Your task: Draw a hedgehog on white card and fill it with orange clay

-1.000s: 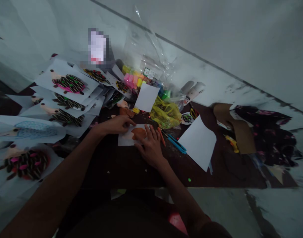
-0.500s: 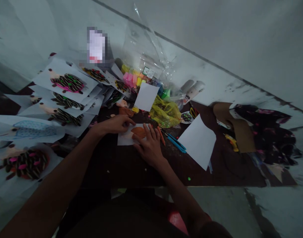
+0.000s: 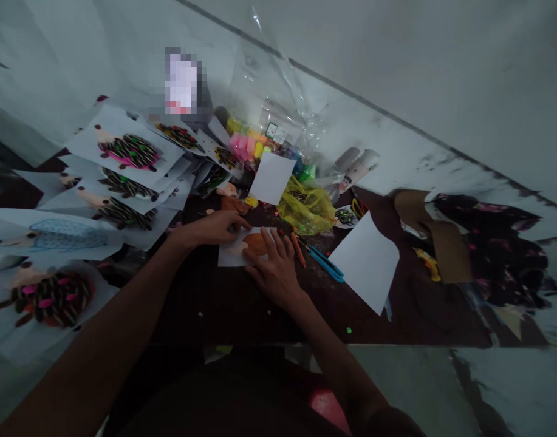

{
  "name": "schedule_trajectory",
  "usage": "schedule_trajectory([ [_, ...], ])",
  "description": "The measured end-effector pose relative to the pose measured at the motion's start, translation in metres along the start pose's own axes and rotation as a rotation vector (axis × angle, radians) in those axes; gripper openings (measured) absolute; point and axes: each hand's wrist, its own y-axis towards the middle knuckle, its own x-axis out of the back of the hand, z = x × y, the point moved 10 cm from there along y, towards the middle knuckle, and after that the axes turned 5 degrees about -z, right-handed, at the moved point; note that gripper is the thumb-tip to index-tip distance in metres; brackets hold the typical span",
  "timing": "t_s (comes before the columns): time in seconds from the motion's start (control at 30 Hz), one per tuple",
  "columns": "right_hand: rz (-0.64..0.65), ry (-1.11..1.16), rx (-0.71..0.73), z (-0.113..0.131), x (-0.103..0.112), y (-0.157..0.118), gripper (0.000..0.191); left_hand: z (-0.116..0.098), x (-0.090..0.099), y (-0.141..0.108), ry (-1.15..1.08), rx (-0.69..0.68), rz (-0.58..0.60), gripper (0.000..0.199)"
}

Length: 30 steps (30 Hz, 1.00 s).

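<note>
Head view: inward from the front edge of the surface (image 3: 242, 309), the right hand (image 3: 278, 266), fingers apart, seemingly flattens brown clay (image 3: 254, 244) on paper (image 3: 226, 258); the left hand's (image 3: 221, 227) grip is unclear. Smoothing likely needs even pressure.

A small white sheet (image 3: 227, 259) is laid flat under the right fingers (image 3: 278, 244), near the left fingers (image 3: 240, 223); on it, a rounded orange-brown patch (image 3: 254, 244), seemingly clay, is partly covered by the right ones.

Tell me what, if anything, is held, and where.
The right hand lies spread over the brown shape, gripping nothing; whether the left hand pinches the upper edge of the small sheet cannot be told.
</note>
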Motion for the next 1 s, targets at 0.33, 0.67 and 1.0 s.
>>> schedule_trajectory([
  [0.33, -0.002, -0.011, 0.021, 0.0007, -0.0008, -0.0034, 0.034, 0.0013, -0.0007, 0.0001, 0.008, -0.004, -0.005, 0.053],
  [0.67, -0.039, -0.021, 0.023, -0.0007, 0.0018, 0.0035, 0.032, -0.0008, 0.0000, -0.0014, 0.009, -0.006, -0.007, 0.051],
  [1.0, 0.022, 0.021, -0.032, -0.0068, -0.0001, 0.0008, 0.033, -0.0013, -0.0006, -0.0010, 0.028, -0.009, 0.010, 0.052],
])
